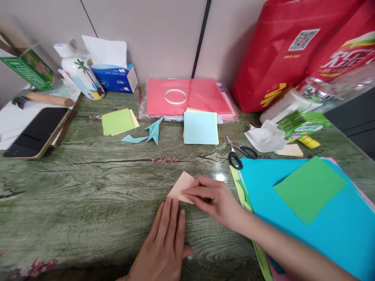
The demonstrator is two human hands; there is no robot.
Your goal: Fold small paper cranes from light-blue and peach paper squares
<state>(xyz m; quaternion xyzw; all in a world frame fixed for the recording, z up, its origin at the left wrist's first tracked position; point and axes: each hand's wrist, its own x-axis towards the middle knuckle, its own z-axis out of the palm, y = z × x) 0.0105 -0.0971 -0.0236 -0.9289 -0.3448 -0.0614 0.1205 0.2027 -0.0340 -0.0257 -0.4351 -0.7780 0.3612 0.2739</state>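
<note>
A small peach sheet of origami paper (179, 186) lies on the table in front of me, folded and creased, with one corner pointing away. My left hand (165, 238) rests flat, its fingers stretched out and their tips touching the paper's lower left edge. From the right, my right hand (215, 197) pinches the paper's right side between thumb and fingers, which cover part of it. Beyond the hands sits a folded light blue paper figure (154, 132). Scissors (236, 152) with black handles lie spread to the right.
Light blue squares (200, 128) and green squares (117, 122) are stacked farther back. Large blue sheets (263, 187) with a green square (310, 190) on top cover the right. A phone (36, 132), bottle (80, 74), tissue box (117, 78) and red bag (263, 58) stand around the edges.
</note>
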